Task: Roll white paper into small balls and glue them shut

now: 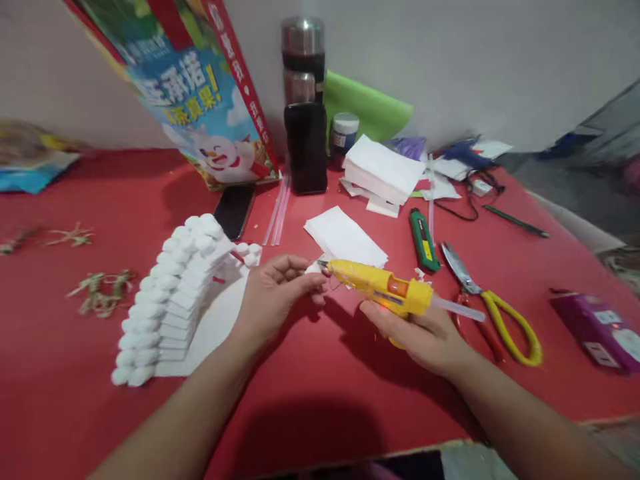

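My right hand [420, 333] is wrapped round the handle of a yellow glue gun [370, 279], with a clear glue stick [457, 309] poking out of its back end. The gun's metal tip touches or nearly touches a small white piece [313, 269]. That piece is pinched between the fingertips of my left hand [280, 290]. To the left of my left hand stands a curved white model [175, 300] with stepped white blocks and rows of round white pieces, on a white base sheet [220, 327].
Behind my hands lie white cards [346, 237], glue sticks [279, 212] and a dark phone [235, 210]. A green cutter [424, 240], yellow-handled scissors [510, 327] and a purple packet [597, 330] are on the right. Straw-coloured knotted figures [104, 292] lie left.
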Demonstrator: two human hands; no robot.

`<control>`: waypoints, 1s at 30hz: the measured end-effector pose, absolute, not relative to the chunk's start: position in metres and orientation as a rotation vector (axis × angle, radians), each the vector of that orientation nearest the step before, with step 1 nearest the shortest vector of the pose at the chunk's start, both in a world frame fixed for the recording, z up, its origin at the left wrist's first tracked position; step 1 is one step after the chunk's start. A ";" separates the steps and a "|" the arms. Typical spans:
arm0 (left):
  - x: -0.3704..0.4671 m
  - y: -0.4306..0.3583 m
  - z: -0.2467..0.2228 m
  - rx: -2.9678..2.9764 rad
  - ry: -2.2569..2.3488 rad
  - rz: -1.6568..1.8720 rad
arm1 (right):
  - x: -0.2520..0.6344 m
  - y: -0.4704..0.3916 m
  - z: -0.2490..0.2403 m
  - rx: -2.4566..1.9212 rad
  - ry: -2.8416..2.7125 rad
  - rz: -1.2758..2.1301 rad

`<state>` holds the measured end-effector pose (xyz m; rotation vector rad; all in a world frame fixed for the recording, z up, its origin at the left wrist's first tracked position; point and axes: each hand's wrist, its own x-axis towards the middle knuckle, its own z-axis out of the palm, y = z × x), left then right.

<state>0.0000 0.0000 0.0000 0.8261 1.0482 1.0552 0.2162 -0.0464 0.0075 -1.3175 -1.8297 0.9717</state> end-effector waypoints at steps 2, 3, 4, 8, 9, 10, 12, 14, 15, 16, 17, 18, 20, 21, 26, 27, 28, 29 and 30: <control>-0.001 0.000 0.001 0.824 1.041 1.059 | 0.218 -0.047 0.006 -1.339 -1.812 0.991; -0.002 -0.001 0.001 0.824 1.037 1.060 | 0.218 -0.048 0.006 -1.347 -1.802 1.001; -0.002 -0.001 0.001 0.825 1.033 1.060 | 0.218 -0.048 0.006 -1.353 -1.792 1.011; -0.003 0.000 0.000 0.836 1.017 1.053 | 0.218 -0.047 0.008 -1.370 -1.744 1.050; -0.004 0.001 0.000 0.834 1.012 1.051 | 0.218 -0.047 0.009 -1.374 -1.720 1.055; -0.004 0.001 -0.001 0.828 1.007 1.049 | 0.218 -0.046 0.009 -1.380 -1.699 1.061; -0.005 0.002 -0.001 0.807 1.002 1.047 | 0.219 -0.046 0.008 -1.378 -1.664 1.073; -0.005 0.003 -0.002 0.774 1.003 1.053 | 0.222 -0.046 0.006 -1.348 -1.644 1.099; -0.006 0.004 -0.002 0.756 1.004 1.059 | 0.223 -0.046 0.005 -1.331 -1.637 1.114; -0.006 0.005 -0.003 0.740 1.006 1.066 | 0.224 -0.047 0.003 -1.319 -1.636 1.128; -0.006 0.006 -0.003 0.724 1.006 1.071 | 0.225 -0.047 0.002 -1.310 -1.640 1.133; -0.007 0.007 -0.003 0.709 1.005 1.074 | 0.225 -0.048 0.002 -1.308 -1.654 1.129; -0.007 0.009 -0.003 0.682 0.990 1.073 | 0.223 -0.049 0.003 -1.300 -1.707 1.111; -0.007 0.009 -0.003 0.670 0.977 1.070 | 0.221 -0.049 0.004 -1.289 -1.733 1.104; -0.007 0.009 -0.005 0.652 0.940 1.017 | 0.217 -0.047 0.006 -1.277 -1.744 1.110; -0.007 0.008 -0.006 0.653 0.939 1.007 | 0.218 -0.047 0.005 -1.291 -1.727 1.110; -0.007 0.007 -0.007 0.654 0.938 1.001 | 0.218 -0.046 0.004 -1.306 -1.708 1.110; -0.008 0.007 -0.007 0.653 0.934 0.998 | 0.219 -0.046 0.003 -1.320 -1.685 1.110; -0.008 0.007 -0.007 0.649 0.929 0.998 | 0.220 -0.046 0.003 -1.330 -1.658 1.112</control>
